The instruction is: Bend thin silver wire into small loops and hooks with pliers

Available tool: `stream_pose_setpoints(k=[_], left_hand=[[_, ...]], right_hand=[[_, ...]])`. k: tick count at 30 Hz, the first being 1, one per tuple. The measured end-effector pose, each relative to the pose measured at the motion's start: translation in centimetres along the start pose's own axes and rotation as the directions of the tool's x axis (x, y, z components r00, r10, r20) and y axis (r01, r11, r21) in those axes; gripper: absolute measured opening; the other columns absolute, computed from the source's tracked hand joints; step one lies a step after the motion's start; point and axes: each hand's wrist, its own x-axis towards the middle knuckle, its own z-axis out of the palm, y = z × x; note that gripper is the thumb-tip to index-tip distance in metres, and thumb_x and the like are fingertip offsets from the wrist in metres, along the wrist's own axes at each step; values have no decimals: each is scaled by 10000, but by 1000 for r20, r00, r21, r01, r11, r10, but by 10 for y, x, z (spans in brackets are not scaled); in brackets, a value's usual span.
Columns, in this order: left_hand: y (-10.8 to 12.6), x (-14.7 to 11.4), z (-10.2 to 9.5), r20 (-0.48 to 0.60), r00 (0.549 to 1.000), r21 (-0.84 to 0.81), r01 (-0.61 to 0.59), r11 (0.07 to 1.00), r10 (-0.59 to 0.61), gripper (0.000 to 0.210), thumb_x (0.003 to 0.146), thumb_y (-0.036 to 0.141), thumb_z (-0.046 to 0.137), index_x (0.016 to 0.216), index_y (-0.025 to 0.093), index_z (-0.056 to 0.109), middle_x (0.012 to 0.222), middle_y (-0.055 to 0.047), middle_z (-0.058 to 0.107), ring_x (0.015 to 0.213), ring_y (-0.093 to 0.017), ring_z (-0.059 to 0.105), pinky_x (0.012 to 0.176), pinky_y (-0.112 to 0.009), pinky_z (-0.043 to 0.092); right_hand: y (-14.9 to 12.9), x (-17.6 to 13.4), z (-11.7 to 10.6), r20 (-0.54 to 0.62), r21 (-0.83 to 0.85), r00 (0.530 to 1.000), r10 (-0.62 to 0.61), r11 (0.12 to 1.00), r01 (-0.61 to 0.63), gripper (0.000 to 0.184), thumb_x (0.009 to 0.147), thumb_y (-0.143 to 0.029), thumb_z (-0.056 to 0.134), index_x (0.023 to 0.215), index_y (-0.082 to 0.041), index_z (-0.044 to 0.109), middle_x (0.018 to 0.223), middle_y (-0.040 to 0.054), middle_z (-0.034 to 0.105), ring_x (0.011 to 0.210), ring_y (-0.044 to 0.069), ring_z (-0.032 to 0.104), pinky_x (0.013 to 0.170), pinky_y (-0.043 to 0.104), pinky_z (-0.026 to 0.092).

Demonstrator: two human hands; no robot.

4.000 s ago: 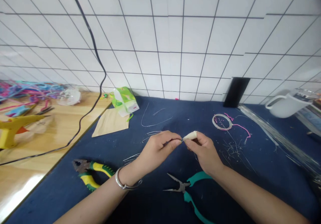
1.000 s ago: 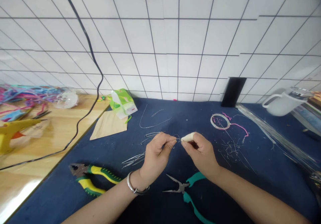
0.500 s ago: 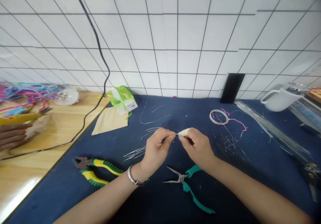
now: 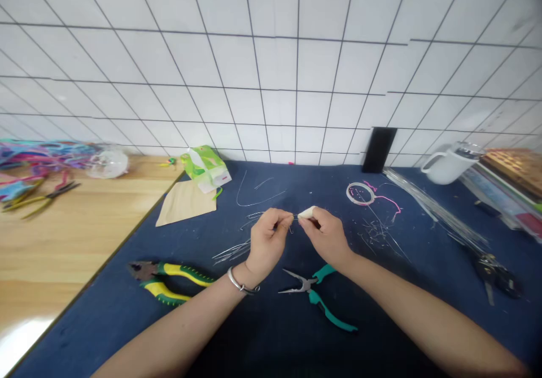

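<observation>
While both hands pinch a thin silver wire [image 4: 295, 217] between them, left hand [image 4: 267, 241] and right hand [image 4: 325, 237] grips closed on it, teal-handled needle-nose pliers [image 4: 315, 298] lie just below on the blue-covered counter [image 4: 406, 287].

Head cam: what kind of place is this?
Likely a craft or wire-work bench. Both hands pinch thin wire over a blue mat; teal needle-nose pliers and yellow-handled pliers lie beside them, with wire offcuts scattered around.

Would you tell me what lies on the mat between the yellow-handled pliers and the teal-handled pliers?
In the head view, only the person's left forearm with its silver bracelet crosses between the yellow-handled pliers and teal-handled pliers.
</observation>
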Motion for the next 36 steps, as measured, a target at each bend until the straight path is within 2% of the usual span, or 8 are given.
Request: stream_pose_setpoints(k=[4,6,11,16,21,28,31,36], left_hand=[[3,-1,0,-39,999,-97,28,995,-32,102,825,215,537,800,175,627,753,-6,590,727,-132,529,690,-250,404],[6,1,-2,-4,995,-209,93,973,-96,98,816,232,552,806,171,627,741,-2,590,707,-125,520,672,-241,403],[9,9,-9,261,940,-541,331,773,-219,183,825,294,544,916,163,635,777,-20,621,666,-111,525,632,-233,415],[6,13,-9,420,870,-588,477,653,-258,220,792,294,597,949,145,639,837,-62,663,662,-113,570,605,-230,415],[2,10,1,381,868,-581,493,647,-319,183,786,284,606,906,147,629,802,-49,670,631,-101,572,583,-219,404],[-1,7,6,290,886,-599,463,654,-362,183,795,293,592,912,153,607,821,-43,659,655,-104,575,603,-223,412],[-2,7,6,242,895,-605,441,663,-374,190,804,302,582,922,154,593,835,-43,655,671,-105,576,590,-215,406],[1,9,4,272,914,-525,403,749,-301,165,815,308,566,862,154,601,868,-47,660,753,-129,595,665,-237,430]], right_hand=[[-9,-1,2,-9,165,994,107,981,-104,123,844,-263,501,791,-200,592,633,-33,527,591,113,499,577,225,395],[-10,0,4,-3,261,989,149,955,-143,125,835,-287,516,802,-198,597,601,-40,513,561,112,497,556,227,402],[0,3,7,13,479,969,246,849,-222,170,799,-347,565,846,-189,609,610,-32,532,542,113,485,499,226,398],[9,2,8,-24,537,962,272,815,-217,199,780,-357,587,840,-170,618,612,-31,517,531,99,462,494,221,397],[16,0,12,-61,494,965,256,848,-194,185,811,-345,554,857,-172,602,645,-24,536,545,99,477,520,231,418],[14,1,8,18,481,977,212,855,-195,182,825,-340,548,912,-186,591,641,-32,543,560,106,502,539,232,434],[10,0,4,30,391,984,174,904,-172,165,799,-320,582,898,-190,603,687,-20,578,606,116,527,579,237,444],[9,0,-3,-28,222,993,114,969,-105,147,831,-302,526,824,-187,618,728,-4,605,647,127,543,616,242,439]])
